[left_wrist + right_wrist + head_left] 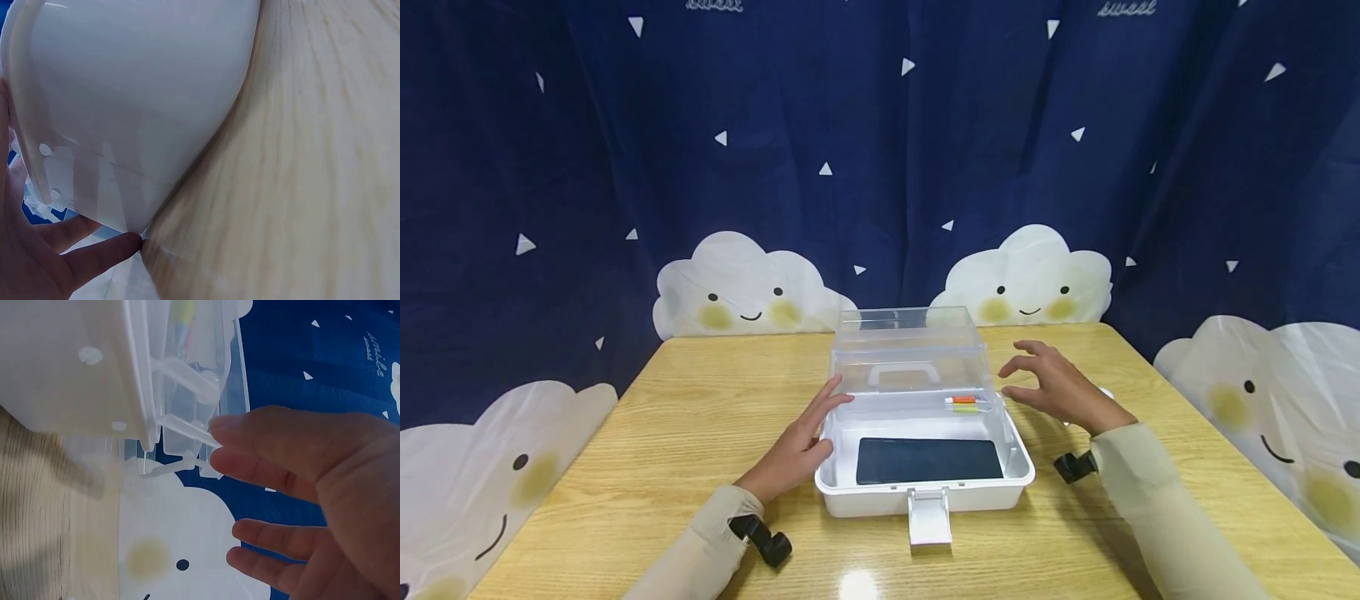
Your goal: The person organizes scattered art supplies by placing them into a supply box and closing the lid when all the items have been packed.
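A white plastic storage box (880, 500) stands on the table with its clear hinged lid (910, 333) raised at the back. Inside lies a flat dark rectangular object (928, 461). Towards the back right of the box is a small orange-and-white tube (962, 400), with something yellow beside it. My left hand (796, 450) is at the box's left side, its fingers extended along the rim. On the right, my right hand (1052, 387) hovers beside the lid, fingers bent and spread with nothing between them. Its thumb and forefinger come close to the white hinge arms (187, 428).
The box's front latch (929, 518) hangs down over the wooden table (715, 392). A white object (1105, 392) is partly hidden behind my right hand. A dark blue curtain (775, 167) with clouds and triangles encloses the back and sides.
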Demonstrator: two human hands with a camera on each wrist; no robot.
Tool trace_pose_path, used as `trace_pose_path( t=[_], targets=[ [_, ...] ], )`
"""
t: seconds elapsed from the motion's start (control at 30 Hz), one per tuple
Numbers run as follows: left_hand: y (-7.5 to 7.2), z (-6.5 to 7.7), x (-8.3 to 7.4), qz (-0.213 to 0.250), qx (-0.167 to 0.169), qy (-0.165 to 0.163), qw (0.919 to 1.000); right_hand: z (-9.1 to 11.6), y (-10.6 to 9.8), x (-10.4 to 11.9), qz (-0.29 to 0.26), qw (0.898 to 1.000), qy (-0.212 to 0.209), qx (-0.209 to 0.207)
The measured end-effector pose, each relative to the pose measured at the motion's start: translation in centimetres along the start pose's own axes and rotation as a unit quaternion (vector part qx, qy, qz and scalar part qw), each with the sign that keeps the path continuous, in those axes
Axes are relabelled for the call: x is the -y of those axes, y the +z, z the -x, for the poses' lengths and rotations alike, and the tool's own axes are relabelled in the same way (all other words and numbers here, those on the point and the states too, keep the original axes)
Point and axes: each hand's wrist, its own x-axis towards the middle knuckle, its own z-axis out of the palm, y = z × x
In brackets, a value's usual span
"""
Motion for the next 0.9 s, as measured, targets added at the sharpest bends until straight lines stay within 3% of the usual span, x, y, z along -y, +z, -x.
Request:
trace_pose_path(
  t=[0.3, 0.57, 0.9],
  targets=[
    [0.0, -0.1, -0.1, 0.001, 0.000, 0.000, 1.0000, 0.0, 0.0, -0.4, 0.006, 1.000, 0.003, 0.009],
    [-0.1, 0.0, -0.1, 0.001, 0.004, -0.002, 1.0000, 0.1, -0.3, -0.8, 0.035, 0.998, 0.055, 0.026],
    [-0.1, 0.0, -0.1, 0.000, 0.004, 0.002, 1.0000, 0.2, -0.1, -1.8, 0.046, 0.995, 0.079, 0.034]
  ],
)
